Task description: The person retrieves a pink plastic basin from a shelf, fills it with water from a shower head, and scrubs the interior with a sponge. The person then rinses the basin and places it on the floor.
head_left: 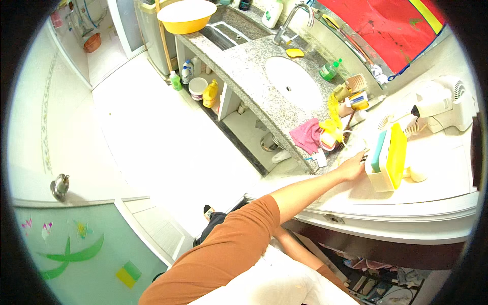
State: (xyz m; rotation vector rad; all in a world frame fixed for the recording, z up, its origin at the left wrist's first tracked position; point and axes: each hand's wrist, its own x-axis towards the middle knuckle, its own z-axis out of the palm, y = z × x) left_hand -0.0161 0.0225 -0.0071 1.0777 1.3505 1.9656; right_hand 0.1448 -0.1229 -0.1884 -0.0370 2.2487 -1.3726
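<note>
My left arm, in a brown sleeve, stretches rightward over the white counter. At its end my left hand (352, 166) is closed at the near left side of a white box (381, 181), its fingertips partly hidden. Upright in the box stand a yellow piece (396, 152) and a teal-green piece (378, 152), both flat. A small dark bit shows by my fingers, too small to name. My right forearm (297, 249) passes below the left arm; its hand is hidden behind the left sleeve.
A pink cloth (306, 136) and yellow items lie near the granite counter's corner, by the white sink basin (292, 81). A white hair dryer (442, 104) stands at the far right. An open drawer (386, 284) with clutter is below. A yellow basin (186, 18) sits at the back.
</note>
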